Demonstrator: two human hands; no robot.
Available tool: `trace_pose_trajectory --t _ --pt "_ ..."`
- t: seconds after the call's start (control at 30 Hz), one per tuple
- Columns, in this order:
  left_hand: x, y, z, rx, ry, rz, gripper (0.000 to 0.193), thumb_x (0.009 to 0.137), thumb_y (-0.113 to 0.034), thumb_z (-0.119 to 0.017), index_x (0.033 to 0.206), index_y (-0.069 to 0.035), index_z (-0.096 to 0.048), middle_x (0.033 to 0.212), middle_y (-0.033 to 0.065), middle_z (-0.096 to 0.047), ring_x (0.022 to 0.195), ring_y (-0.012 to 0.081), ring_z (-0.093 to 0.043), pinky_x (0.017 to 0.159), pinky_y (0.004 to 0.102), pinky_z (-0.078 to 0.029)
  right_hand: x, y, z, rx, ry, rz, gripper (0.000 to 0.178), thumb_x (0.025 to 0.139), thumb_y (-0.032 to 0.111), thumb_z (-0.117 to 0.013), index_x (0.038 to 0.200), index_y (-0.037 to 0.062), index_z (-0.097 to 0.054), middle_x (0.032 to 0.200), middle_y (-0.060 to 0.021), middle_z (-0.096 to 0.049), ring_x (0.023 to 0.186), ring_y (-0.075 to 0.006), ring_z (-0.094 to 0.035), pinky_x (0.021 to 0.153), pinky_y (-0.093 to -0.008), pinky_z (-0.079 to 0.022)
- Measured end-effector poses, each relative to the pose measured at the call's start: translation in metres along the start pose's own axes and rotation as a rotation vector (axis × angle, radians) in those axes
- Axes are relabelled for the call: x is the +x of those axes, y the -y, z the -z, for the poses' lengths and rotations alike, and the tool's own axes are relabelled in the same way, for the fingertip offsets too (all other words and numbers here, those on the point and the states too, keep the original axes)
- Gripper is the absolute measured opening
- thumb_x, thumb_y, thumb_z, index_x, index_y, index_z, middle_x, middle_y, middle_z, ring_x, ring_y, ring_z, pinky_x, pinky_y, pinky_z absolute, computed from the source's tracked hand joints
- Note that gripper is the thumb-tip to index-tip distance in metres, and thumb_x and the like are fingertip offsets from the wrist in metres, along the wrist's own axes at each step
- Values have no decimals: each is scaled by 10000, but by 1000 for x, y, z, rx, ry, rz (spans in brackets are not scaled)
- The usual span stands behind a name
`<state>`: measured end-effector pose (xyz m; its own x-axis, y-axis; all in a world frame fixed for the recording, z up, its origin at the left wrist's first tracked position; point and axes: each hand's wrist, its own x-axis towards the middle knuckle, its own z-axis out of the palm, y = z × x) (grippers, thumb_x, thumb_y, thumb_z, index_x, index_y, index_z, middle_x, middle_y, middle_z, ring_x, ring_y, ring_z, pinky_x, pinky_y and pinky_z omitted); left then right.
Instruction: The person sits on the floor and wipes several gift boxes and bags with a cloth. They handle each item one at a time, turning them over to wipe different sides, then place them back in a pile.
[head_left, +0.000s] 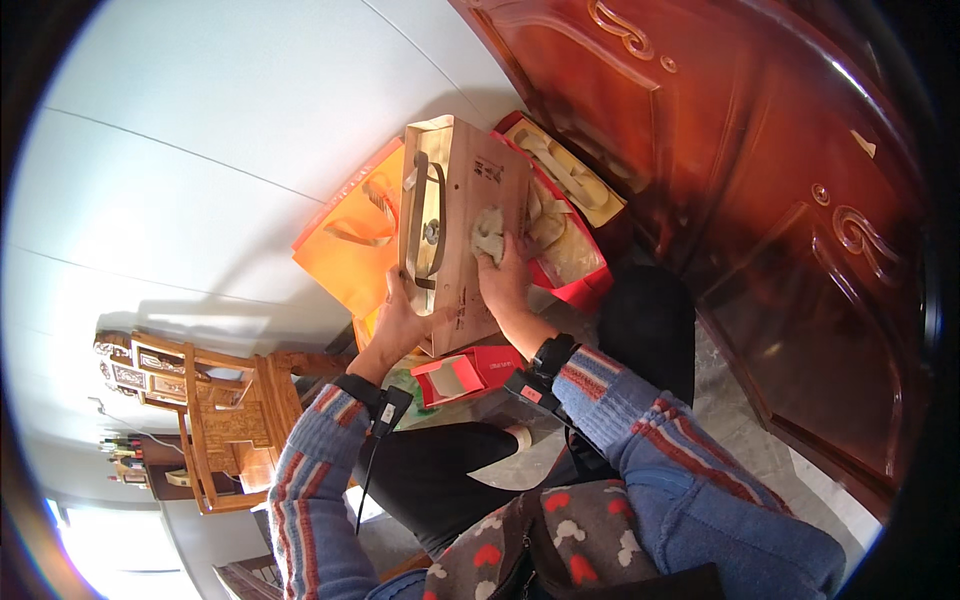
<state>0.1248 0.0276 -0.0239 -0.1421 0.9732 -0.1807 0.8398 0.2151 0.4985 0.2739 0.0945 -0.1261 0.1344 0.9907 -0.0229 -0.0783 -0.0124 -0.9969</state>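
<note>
A pale wooden carrying case (505, 205) with a brown strap handle (437, 220) and a small metal clasp stands tilted in front of me. My left hand (400, 318) grips its lower left edge, just below the handle. In my right hand (508, 280) a crumpled whitish cloth (488, 234) is pressed against the broad face of the case, which bears dark printed marks. Part of the fingers of the right hand is hidden behind the cloth and the hand itself.
An orange gift bag (345, 245) leans by the white wall, left of the case. Behind it on the right are a red bag (578, 285) and a yellow-lined box (575, 175). A small red box (490, 368) sits below. Carved red wooden furniture (760, 150) borders the right; a wooden chair (235, 420) is left.
</note>
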Motion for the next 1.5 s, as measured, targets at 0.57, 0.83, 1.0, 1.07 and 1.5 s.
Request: trace_pose_trajectory --t 0.57,0.83,1.0,1.07,1.5 --pt "63 -34 17 59 -118 -61 1331 649 -377 -910 1614 -10 -70 1468 326 -426 1355 442 -494 1114 472 -438 -2 32 9 16 58 274 509 884 42 -648 1375 8 -517 1330 -200 -535 1269 -411 -491 1094 -479 -393" --pt "45 -46 14 95 -92 -14 1214 660 -378 -908 1598 -136 -176 1465 298 -433 1313 460 -519 1073 511 -462 2 36 11 44 9 278 501 902 31 -654 1384 10 -518 1341 -191 -535 1282 -389 -490 1120 -457 -373" --pt "25 -37 11 91 -107 -88 1216 648 -349 -910 1598 -149 -177 1472 254 -439 1305 444 -528 1064 508 -470 7 38 20 54 -15 368 495 916 33 -648 1390 4 -511 1345 -192 -525 1294 -388 -487 1124 -458 -373" --pt "20 -37 11 98 -96 -80 1222 641 -331 -913 1600 -151 -177 1484 247 -432 1314 440 -524 1071 505 -469 10 34 21 57 -29 358 496 919 45 -649 1392 -4 -507 1348 -199 -524 1297 -395 -488 1127 -462 -373" --pt "-10 -30 18 -380 -21 -5 1158 640 -149 -930 1576 -99 -250 1416 174 -544 1311 292 -546 1098 418 -457 18 20 19 -169 -64 89 539 891 59 -640 1408 -6 -500 1400 -230 -497 1326 -442 -429 1141 -524 -335"
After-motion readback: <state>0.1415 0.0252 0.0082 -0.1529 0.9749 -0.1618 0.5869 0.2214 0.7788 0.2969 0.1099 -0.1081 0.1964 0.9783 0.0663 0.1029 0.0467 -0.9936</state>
